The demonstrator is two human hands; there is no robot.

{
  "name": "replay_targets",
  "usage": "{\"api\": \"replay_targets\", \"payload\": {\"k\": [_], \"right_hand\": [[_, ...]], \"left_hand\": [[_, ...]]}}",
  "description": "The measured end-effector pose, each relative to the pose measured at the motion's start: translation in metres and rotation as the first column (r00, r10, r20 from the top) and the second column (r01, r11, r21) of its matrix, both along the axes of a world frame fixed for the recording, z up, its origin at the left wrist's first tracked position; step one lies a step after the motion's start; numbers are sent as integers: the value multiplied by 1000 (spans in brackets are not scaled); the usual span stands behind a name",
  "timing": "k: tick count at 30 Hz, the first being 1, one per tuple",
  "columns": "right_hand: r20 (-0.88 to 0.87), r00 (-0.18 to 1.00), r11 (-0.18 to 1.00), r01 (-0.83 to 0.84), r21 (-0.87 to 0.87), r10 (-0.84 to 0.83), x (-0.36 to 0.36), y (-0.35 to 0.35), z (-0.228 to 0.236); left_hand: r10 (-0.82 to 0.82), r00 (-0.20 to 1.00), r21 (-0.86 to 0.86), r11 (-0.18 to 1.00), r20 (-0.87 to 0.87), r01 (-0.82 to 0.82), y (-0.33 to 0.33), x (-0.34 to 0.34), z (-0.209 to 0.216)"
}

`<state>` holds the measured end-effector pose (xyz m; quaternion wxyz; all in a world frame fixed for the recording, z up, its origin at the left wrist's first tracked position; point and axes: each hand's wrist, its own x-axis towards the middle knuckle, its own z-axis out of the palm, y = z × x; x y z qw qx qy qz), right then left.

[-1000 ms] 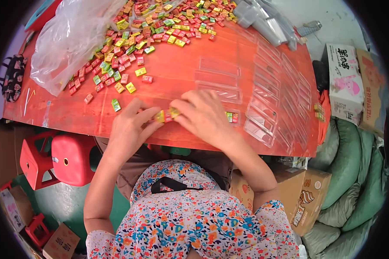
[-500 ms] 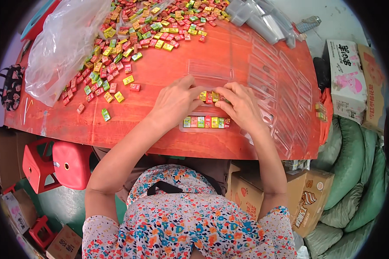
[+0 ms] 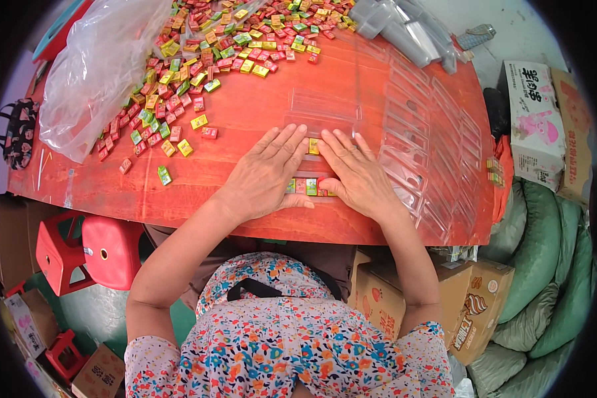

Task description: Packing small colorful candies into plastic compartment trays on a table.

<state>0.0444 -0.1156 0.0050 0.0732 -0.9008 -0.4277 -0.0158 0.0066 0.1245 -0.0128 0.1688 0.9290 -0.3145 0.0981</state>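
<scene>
My left hand (image 3: 262, 174) lies with its fingers stretched forward over the left part of a clear plastic case. From the other side my right hand (image 3: 355, 174) rests flat on it too, fingers extended. Between the hands a yellow small box (image 3: 313, 146) shows in the far row. In the near row, small green and red boxes (image 3: 305, 186) peek out around my thumbs. The rest of both rows is hidden under my hands. Just beyond my fingertips is an empty clear plastic section (image 3: 325, 103); whether it joins the case, I cannot tell.
A heap of small coloured boxes (image 3: 199, 73) spreads over the far left of the red table (image 3: 232, 142), beside a clear plastic bag (image 3: 93, 79). Clear plastic trays (image 3: 404, 126) cover the right side. Stacked clear containers (image 3: 411, 33) stand at the back; red stools (image 3: 111, 252) are below left.
Both hands have gone from bent fingers at the far row to lying flat across the case. They now cover most of the two rows of small boxes.
</scene>
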Motion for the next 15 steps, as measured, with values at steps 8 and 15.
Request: {"api": "replay_targets", "payload": {"k": [8,15], "right_hand": [[-55,998,1000,5,-25,-6,-4,3,1],[-79,995,995,-47,93,55,2,15,29]], "left_hand": [[25,999,12,1000,-21,-24,2,-4,-2],[203,979,-168,964,-25,-205,23,-42,7]]}}
